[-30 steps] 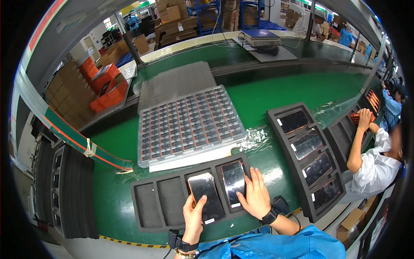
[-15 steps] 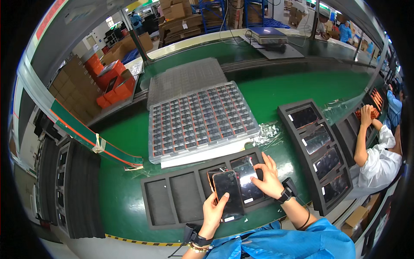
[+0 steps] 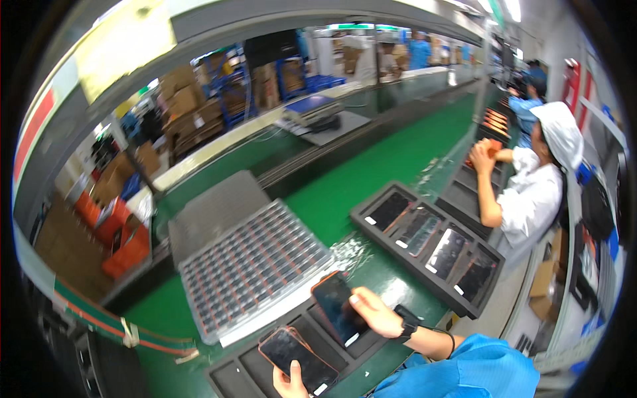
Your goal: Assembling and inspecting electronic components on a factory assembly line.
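Note:
My left hand (image 3: 290, 383) is closed on a smartphone (image 3: 297, 358) with a dark screen, its thumb on the lower part of the glass. An orange-edged piece shows from under that phone; I cannot tell whether it is a second phone. In my right hand (image 3: 377, 314) is another dark smartphone (image 3: 338, 306) with an orange edge, gripped by its right side, thumb on the screen. Both phones are over a black foam tray (image 3: 229, 377) with several compartments. How far the right phone is above its compartment is unclear.
A clear plastic tray (image 3: 255, 265) of small orange-edged parts lies beyond, with a clear lid (image 3: 215, 209) behind it. To the right is a second black foam tray (image 3: 472, 310) holding several phones. A co-worker in white (image 3: 531, 192) works farther right. Red-orange boxes (image 3: 126, 245) stand at left.
The view has swung to the right, showing more of the co-worker. My right hand, earlier flat-fingered on a phone in the tray, now grips a phone. My left hand still holds its phone.

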### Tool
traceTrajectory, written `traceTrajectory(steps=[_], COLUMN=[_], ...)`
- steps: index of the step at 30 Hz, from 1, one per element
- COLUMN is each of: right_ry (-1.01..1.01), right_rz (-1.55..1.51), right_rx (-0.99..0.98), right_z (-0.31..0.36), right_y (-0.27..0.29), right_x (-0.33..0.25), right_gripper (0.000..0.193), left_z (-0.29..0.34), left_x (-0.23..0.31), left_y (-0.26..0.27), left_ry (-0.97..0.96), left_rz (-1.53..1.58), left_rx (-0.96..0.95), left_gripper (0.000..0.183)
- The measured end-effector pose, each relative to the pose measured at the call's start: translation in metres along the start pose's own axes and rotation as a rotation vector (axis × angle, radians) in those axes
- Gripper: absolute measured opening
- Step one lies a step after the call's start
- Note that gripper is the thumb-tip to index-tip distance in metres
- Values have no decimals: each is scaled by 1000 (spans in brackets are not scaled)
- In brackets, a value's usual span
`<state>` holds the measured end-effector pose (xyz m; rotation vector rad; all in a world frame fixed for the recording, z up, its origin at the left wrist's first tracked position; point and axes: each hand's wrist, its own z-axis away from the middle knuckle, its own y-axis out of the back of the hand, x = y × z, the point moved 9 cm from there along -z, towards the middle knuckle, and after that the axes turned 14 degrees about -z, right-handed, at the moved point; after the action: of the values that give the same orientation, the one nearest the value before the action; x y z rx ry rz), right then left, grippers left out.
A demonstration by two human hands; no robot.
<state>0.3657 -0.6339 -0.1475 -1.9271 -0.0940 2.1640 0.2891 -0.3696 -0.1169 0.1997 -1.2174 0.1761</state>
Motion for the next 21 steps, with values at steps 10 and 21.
traceTrajectory(steps=[10,21], right_ry=[-206,134], right_rz=[-258,-303], right_rx=[-251,-362], right_z=[19,22], right_y=[-88,-110], right_x=[54,41], right_gripper=[33,66], left_z=[-27,-4], left_x=[-15,30], left_y=[-29,-38], left_ry=[-35,-186], left_rz=[8,-226], left_rx=[-31,-146], left_gripper=[35,46])
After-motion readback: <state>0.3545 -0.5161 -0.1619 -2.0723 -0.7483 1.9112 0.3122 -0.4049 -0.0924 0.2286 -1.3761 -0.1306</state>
